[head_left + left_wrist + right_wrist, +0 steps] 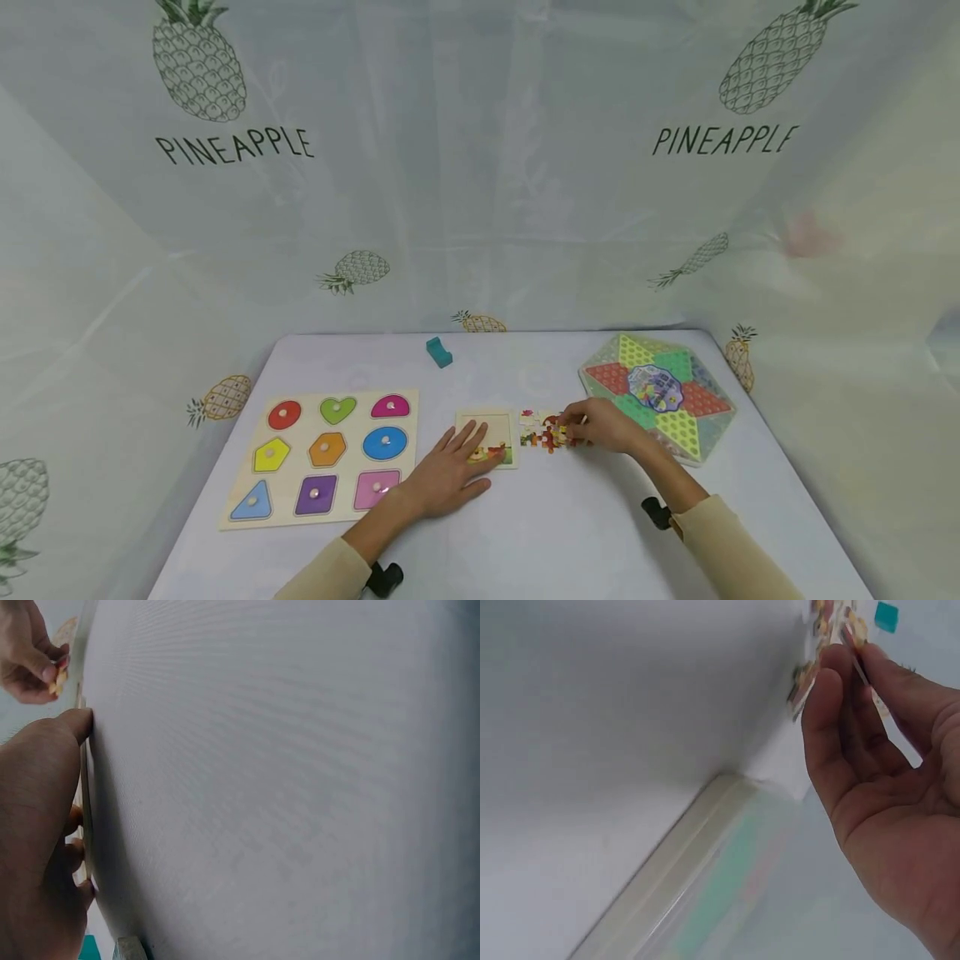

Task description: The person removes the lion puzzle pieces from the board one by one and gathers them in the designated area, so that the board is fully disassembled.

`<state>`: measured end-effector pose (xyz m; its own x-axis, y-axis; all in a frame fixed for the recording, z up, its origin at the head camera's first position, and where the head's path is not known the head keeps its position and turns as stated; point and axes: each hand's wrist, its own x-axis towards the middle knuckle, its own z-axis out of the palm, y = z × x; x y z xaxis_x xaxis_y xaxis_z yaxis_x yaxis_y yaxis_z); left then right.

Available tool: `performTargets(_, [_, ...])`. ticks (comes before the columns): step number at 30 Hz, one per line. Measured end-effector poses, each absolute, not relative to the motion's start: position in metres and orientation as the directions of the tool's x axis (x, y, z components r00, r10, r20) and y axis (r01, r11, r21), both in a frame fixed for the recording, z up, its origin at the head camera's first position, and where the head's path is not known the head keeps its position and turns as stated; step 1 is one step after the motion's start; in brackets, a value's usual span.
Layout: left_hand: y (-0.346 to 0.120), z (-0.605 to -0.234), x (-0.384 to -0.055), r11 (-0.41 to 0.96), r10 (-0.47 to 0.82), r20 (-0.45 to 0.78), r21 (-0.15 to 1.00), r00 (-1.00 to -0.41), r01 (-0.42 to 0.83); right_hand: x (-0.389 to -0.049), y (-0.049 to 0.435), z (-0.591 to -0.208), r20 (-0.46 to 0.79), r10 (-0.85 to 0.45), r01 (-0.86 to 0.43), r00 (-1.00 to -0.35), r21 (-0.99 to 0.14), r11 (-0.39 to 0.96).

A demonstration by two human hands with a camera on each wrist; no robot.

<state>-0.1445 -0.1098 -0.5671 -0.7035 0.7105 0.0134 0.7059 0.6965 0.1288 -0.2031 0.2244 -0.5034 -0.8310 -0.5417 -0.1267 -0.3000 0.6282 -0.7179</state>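
My left hand (447, 475) lies with its fingers spread across a small wooden puzzle frame (512, 454), pressing on it. Part of a picture shows in the frame's lower half, partly covered by that hand. Just right of the frame, loose jigsaw pieces (530, 429) lie close together on the table. Over their right side my right hand (600, 423) pinches a jigsaw piece (855, 630) between thumb and fingers. In the left wrist view the same pinched piece (60, 677) looks yellow and red.
A shape board (291, 454) with several knobbed shapes lies at the left. A hexagonal board game with a star pattern (637, 414) sits at the right, near my right forearm. A teal block (439, 352) stands towards the back of the white table (547, 533).
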Motion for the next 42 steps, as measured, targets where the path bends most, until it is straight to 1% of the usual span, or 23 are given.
performTargets(3, [-0.11, -0.566, -0.143, 0.694, 0.712, 0.022, 0.134, -0.702, 0.707, -0.204, 0.23, -0.505, -0.151, -0.548, -0.3, -0.823, -0.704, 0.644])
performTargets(8, [-0.109, -0.567, -0.143, 0.692, 0.713, 0.027, 0.13, -0.7, 0.71, -0.207, 0.231, -0.511, -0.177, -0.534, -0.298, -0.827, -0.668, 0.682])
performTargets(14, [-0.109, -0.568, -0.143, 0.694, 0.711, 0.023, 0.132, -0.703, 0.707, -0.209, 0.229, -0.512, -0.154, -0.529, -0.331, -0.835, -0.628, 0.704])
performTargets(20, [-0.109, -0.567, -0.143, 0.695, 0.711, 0.031, 0.128, -0.703, 0.708, -0.209, 0.227, -0.51, -0.171, -0.514, -0.317, -0.841, -0.613, 0.724])
performTargets(27, [-0.109, -0.565, -0.143, 0.696, 0.709, 0.032, 0.127, -0.704, 0.707, -0.21, 0.227, -0.509, -0.163, -0.555, -0.359, -0.816, -0.611, 0.706])
performTargets(33, [-0.11, -0.564, -0.143, 0.694, 0.711, 0.027, 0.139, -0.703, 0.707, -0.213, 0.226, -0.51, -0.158, -0.578, -0.397, -0.801, -0.582, 0.709])
performTargets(42, [-0.11, -0.565, -0.143, 0.695, 0.71, 0.025, 0.138, -0.704, 0.706, -0.214, 0.225, -0.513, -0.142, -0.559, -0.417, -0.817, -0.523, 0.743])
